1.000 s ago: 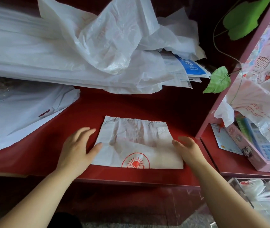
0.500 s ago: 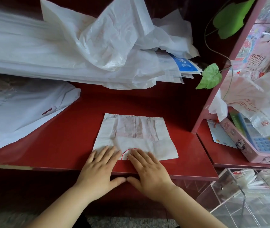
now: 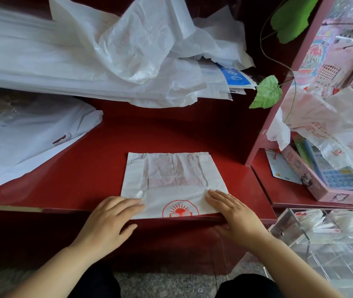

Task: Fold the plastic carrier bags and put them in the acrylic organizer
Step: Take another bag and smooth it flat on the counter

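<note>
The folded bag under the fingers of the left hand and the right hand is thin, matt white plastic, finely creased, with a red print on it. The counter beneath both hands is red, smooth and glossy, with soft reflections. Beyond the hands, the heap of loose bags is crinkled, half-translucent plastic film with a faint sheen. Just right of the right hand, the acrylic organizer is clear, hard and shiny. Below the wrists, the floor looks like speckled stone.
</note>
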A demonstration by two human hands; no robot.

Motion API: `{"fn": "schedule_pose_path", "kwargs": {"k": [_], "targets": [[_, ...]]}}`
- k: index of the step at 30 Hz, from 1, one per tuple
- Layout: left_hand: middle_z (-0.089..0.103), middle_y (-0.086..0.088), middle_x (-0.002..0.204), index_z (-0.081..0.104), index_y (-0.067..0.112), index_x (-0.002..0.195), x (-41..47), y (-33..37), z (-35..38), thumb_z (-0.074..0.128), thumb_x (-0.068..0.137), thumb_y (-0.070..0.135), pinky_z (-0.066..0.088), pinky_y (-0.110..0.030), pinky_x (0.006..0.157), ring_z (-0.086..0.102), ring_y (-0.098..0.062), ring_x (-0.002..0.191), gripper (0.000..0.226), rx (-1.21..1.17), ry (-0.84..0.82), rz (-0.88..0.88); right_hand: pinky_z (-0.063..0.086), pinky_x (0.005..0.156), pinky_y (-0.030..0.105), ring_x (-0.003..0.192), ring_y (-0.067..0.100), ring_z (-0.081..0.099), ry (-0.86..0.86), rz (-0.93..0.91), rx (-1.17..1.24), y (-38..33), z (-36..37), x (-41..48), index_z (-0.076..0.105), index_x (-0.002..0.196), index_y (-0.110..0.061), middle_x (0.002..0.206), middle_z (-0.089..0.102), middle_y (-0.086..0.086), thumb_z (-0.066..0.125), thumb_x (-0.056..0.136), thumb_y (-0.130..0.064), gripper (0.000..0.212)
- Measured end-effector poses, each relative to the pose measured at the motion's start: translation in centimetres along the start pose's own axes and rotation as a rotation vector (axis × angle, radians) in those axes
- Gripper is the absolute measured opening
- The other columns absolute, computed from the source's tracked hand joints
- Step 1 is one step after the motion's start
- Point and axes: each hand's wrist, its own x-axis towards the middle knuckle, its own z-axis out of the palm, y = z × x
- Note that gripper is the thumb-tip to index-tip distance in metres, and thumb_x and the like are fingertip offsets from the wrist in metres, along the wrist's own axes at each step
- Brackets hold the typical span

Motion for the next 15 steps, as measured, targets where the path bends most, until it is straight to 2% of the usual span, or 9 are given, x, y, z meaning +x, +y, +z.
{"fn": "schedule_pose_path", "kwargs": {"k": [2, 3, 4, 5, 7, 9, 10, 12, 15], "targets": [[0.065, -0.001, 0.110, 0.050, 0.023, 0.112, -0.6, 0.0, 0.2, 0.029, 0.097, 0.044, 0.021, -0.016, 0.103, 0.048, -0.011, 0.104, 0.034, 0.007, 0.046, 0.033, 0.046, 0.086, 0.025, 0.106, 0.017, 0.062, 0.103, 0.018, 0.153, 0.2, 0.6, -1.3, 0.057, 0.113, -0.021, 0.114, 0.066, 0.000, 0.066, 0.053, -0.024, 0.061], [0.064, -0.003, 0.113, 0.049, 0.023, 0.114, -0.8, 0.0, 0.1, 0.033, 0.097, 0.042, 0.017, -0.017, 0.107, 0.047, -0.011, 0.110, 0.031, 0.011, 0.031, 0.031, 0.042, 0.091, 0.021, 0.109, 0.016, 0.059, 0.153, 0.038, 0.207, 0.2, 0.5, -1.7, 0.058, 0.111, -0.020, 0.114, 0.066, 0.002, 0.060, 0.060, -0.021, 0.052], [0.062, -0.003, 0.117, 0.048, 0.023, 0.116, -1.0, -0.5, 0.5, 0.048, 0.092, 0.034, 0.014, -0.017, 0.110, 0.044, -0.007, 0.117, 0.026, 0.008, 0.028, 0.032, 0.038, 0.094, 0.021, 0.110, 0.014, 0.054, 0.189, 0.064, 0.233, 0.5, 0.6, -2.2, 0.059, 0.111, -0.020, 0.114, 0.066, 0.004, 0.054, 0.065, -0.022, 0.046], [0.060, 0.001, 0.120, 0.048, 0.024, 0.117, -0.9, -0.8, 0.5, 0.067, 0.080, 0.020, 0.011, -0.015, 0.111, 0.038, 0.001, 0.124, 0.041, -0.022, 0.019, 0.008, 0.033, 0.098, 0.023, 0.111, 0.013, 0.050, 0.210, 0.085, 0.228, 0.7, 0.5, -2.4, 0.058, 0.111, -0.020, 0.115, 0.065, 0.006, 0.049, 0.067, -0.025, 0.045], [0.049, 0.023, 0.129, 0.050, 0.031, 0.115, -0.7, -1.2, 0.6, 0.079, 0.057, 0.001, 0.012, -0.010, 0.109, 0.022, 0.018, 0.128, 0.071, -0.122, -0.019, -0.028, 0.033, 0.103, 0.031, 0.114, 0.014, 0.045, 0.226, 0.105, 0.183, 1.4, 0.5, -2.6, 0.063, 0.109, -0.016, 0.115, 0.065, 0.008, 0.046, 0.068, -0.031, 0.046], [0.036, 0.048, 0.125, 0.053, 0.047, 0.112, -0.6, -1.5, 0.5, 0.073, 0.058, -0.006, 0.018, -0.005, 0.105, 0.025, 0.025, 0.121, 0.079, -0.233, 0.007, -0.097, 0.036, 0.095, 0.047, 0.116, 0.015, 0.042, 0.256, 0.113, 0.158, 1.9, 0.5, -2.7, 0.070, 0.100, -0.011, 0.111, 0.067, 0.006, 0.048, 0.071, -0.033, 0.043], [0.037, 0.053, 0.118, 0.051, 0.060, 0.107, -0.6, -1.5, 0.4, 0.072, 0.059, -0.013, 0.022, -0.004, 0.102, 0.031, 0.026, 0.117, 0.090, -0.319, 0.037, -0.149, 0.038, 0.094, 0.046, 0.116, 0.015, 0.042, 0.276, 0.126, 0.193, 2.0, 0.6, -2.8, 0.072, 0.096, -0.010, 0.108, 0.068, 0.006, 0.050, 0.072, -0.031, 0.039], [0.043, 0.056, 0.106, 0.047, 0.075, 0.094, -0.7, -1.4, 0.3, 0.069, 0.061, -0.023, 0.030, -0.001, 0.095, 0.041, 0.027, 0.107, 0.105, -0.440, 0.104, -0.276, 0.039, 0.097, 0.025, 0.115, 0.010, 0.043, 0.296, 0.197, 0.352, 1.9, 0.3, -2.9, 0.074, 0.089, -0.010, 0.102, 0.070, -0.002, 0.059, 0.071, -0.021, 0.027], [0.043, 0.054, 0.107, 0.048, 0.075, 0.091, -0.9, -1.2, 0.1, 0.068, 0.064, -0.021, 0.034, 0.001, 0.087, 0.042, 0.026, 0.104, 0.101, -0.476, 0.131, -0.294, 0.031, 0.097, 0.004, 0.112, -0.004, 0.047, 0.272, 0.306, 0.553, 1.9, -0.4, -3.4, 0.072, 0.092, -0.017, 0.089, 0.058, -0.043, 0.060, 0.074, -0.012, 0.022]]}}
